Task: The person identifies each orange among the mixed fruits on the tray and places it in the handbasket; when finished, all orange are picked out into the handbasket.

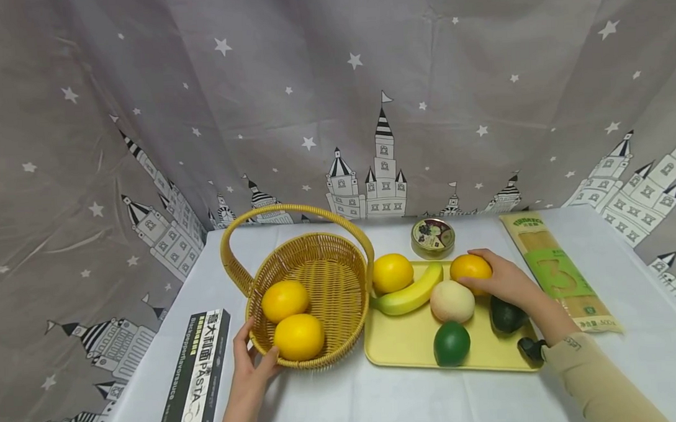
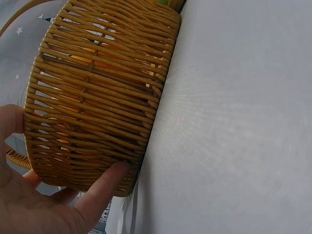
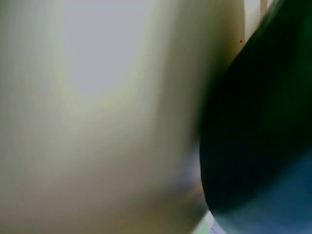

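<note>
My left hand (image 1: 251, 369) holds the near left side of a wicker basket (image 1: 338, 298) with a tall arched handle. In the left wrist view, its fingers (image 2: 104, 191) and thumb spread over the basket's woven wall (image 2: 92, 102). Two yellow-orange fruits, a rear one (image 1: 285, 300) and a front one (image 1: 299, 337), lie inside. Over a yellow tray (image 1: 398, 342), my right hand (image 1: 511, 284) grips an orange (image 1: 471, 272) at the back right. Close by are a pale peach (image 1: 452, 301) and a dark avocado (image 1: 507, 315). Blurred pale and dark green shapes fill the right wrist view.
Also on the tray are another yellow-orange fruit (image 1: 393, 272), a banana (image 1: 410, 293) and a green fruit (image 1: 451, 343). Behind it stands a round tin (image 1: 432, 237). A pasta packet (image 1: 560, 271) lies right, a pasta box (image 1: 194, 377) left.
</note>
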`<state>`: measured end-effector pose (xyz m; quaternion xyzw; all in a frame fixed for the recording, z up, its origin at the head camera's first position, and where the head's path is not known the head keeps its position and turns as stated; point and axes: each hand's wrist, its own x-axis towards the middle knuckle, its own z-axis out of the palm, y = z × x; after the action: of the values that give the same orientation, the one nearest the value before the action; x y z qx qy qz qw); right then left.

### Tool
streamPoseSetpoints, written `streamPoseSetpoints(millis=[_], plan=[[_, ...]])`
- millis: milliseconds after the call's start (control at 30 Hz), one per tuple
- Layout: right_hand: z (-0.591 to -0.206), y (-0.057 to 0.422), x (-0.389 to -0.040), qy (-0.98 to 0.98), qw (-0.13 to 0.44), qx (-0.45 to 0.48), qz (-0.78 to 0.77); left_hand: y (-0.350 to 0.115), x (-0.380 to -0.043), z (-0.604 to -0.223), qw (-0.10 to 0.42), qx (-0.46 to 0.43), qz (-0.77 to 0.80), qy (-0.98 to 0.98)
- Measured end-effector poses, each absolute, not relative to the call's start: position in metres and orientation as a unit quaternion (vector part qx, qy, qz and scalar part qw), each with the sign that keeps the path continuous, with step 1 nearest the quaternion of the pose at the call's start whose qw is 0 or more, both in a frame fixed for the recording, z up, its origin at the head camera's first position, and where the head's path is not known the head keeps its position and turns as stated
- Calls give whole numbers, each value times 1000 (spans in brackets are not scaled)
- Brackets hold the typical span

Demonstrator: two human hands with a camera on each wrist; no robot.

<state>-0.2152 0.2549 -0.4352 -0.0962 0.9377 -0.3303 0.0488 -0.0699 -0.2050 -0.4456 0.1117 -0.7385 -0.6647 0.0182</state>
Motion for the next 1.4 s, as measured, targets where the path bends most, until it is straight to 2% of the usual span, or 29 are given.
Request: streamPoseSetpoints(millis=[267, 500, 700, 933, 1400], plan=[[-433, 251, -213, 938, 36, -84, -333, -206, -69, -444, 16, 114, -660, -743], [-428, 252, -208, 930, -19, -84, -358, -205, -68, -444, 14, 111, -656, -746], [-409, 243, -200, 919, -62, -97, -377, -206, -69, -445, 16, 110, -659, -744], [-386, 209, -183, 904, -73, -122, -404, -207, -69, -447, 14, 112, -654, -748], [-372, 116, -152, 865, -60, -262, -424, -208, -70, -449, 18, 110, -659, -744]])
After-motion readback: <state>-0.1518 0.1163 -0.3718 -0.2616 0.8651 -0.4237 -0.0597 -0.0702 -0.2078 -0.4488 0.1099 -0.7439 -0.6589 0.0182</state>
